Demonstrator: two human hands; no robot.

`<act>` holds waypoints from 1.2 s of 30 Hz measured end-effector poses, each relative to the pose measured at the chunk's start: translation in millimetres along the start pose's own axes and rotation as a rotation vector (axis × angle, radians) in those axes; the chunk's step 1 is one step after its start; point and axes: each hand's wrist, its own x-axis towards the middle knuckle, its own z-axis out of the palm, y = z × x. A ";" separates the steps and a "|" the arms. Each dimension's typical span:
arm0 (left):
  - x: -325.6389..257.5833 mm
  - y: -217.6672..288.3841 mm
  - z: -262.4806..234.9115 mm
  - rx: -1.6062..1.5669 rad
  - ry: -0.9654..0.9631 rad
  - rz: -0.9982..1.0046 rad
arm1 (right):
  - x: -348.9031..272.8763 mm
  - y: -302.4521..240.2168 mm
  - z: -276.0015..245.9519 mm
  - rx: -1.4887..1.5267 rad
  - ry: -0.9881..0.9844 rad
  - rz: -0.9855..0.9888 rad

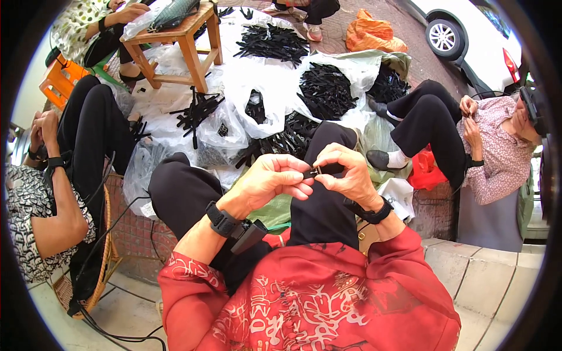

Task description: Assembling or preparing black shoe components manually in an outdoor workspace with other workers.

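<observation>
Above my knees, both hands meet at a small black strap-like piece (pixel 311 174) with a light, shiny part at its right end. My left hand (pixel 270 177) pinches its left end between thumb and fingers. From the other side, my right hand (pixel 350 174) closes thumb and forefinger at the shiny end. The fingertips cover much of the piece, so its exact kind is unclear. Beyond my knees, a dark heap of similar black pieces (pixel 281 143) lies on white plastic sheeting (pixel 167 111).
More black pieces (pixel 328 90) fill an open white bag ahead. A wooden stool (pixel 175 36) stands at the far left. Co-workers sit on both sides, the right one's hands (pixel 470 114) raised. A red bag (pixel 427 169) lies right; a white car (pixel 468 35) is parked behind.
</observation>
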 end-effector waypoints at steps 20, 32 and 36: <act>-5.1 1.1 -1.2 -0.015 -0.065 -0.079 | 0.0 -0.3 1.6 0.220 -0.035 0.237; -8.1 -2.9 -2.7 -0.082 -0.107 -0.032 | 2.8 -14.4 2.9 -0.027 0.022 0.035; -8.2 -2.1 -1.0 -0.097 -0.095 -0.022 | 3.1 -16.3 2.3 -0.108 0.018 0.003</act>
